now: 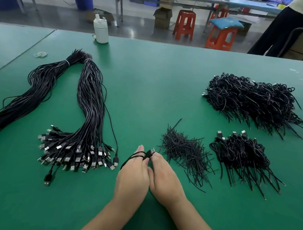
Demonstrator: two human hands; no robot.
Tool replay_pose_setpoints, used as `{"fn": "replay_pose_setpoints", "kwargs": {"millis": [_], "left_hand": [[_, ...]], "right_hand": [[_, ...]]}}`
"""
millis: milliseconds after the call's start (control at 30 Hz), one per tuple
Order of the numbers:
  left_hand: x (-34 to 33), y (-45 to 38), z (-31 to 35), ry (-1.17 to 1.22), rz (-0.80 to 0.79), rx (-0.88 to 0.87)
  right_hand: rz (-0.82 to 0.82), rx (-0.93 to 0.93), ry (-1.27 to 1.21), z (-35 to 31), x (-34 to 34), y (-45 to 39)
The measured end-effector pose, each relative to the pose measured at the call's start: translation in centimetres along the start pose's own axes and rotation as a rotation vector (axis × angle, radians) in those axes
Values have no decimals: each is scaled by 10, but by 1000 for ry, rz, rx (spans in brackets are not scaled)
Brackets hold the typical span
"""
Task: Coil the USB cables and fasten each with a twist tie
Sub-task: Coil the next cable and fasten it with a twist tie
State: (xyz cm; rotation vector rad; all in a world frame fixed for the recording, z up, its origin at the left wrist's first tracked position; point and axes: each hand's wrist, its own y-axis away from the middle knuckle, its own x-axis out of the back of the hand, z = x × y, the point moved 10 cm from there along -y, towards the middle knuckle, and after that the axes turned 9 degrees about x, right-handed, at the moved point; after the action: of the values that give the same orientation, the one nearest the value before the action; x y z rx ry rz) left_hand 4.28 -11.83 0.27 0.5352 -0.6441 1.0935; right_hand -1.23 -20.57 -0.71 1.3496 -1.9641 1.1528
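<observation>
Loops of a black USB cable [132,157] are wound round the fingers of my left hand [132,180], low in the middle of the green table [151,86]. My right hand [165,182] touches it from the right and pinches the cable just below its plug [151,153]. A heap of black twist ties [186,151] lies just right of my hands. Two long bundles of straight cables lie at the left [86,123] and far left [5,109]. Coiled cables form a small pile [240,157] and a bigger pile [254,100] at the right.
A white bottle [101,30] stands near the table's far edge. Rubber bands [41,54] lie at the far left. Beyond the table are orange stools [184,24], cardboard boxes and a standing person [283,28].
</observation>
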Motion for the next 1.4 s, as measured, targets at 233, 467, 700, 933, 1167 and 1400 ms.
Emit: {"fn": "replay_pose_setpoints", "kwargs": {"millis": [233, 467, 700, 933, 1167, 1400], "left_hand": [[25, -13, -1, 604, 254, -2], [18, -57, 3, 1178, 81, 351], [43, -54, 41, 1083, -204, 86], [60, -42, 37, 933, -316, -23], [105, -55, 25, 465, -46, -90], [145, -54, 38, 307, 128, -190]], "right_hand": [[-64, -28, 9, 7, -9, 0], [-110, -18, 47, 9, -17, -1], [-118, -53, 64, 14, -18, -1], [-130, -40, 101, 14, -19, -1], [-200, -25, 171, 14, -25, 0], [-152, 32, 240, 9, -23, 0]]}}
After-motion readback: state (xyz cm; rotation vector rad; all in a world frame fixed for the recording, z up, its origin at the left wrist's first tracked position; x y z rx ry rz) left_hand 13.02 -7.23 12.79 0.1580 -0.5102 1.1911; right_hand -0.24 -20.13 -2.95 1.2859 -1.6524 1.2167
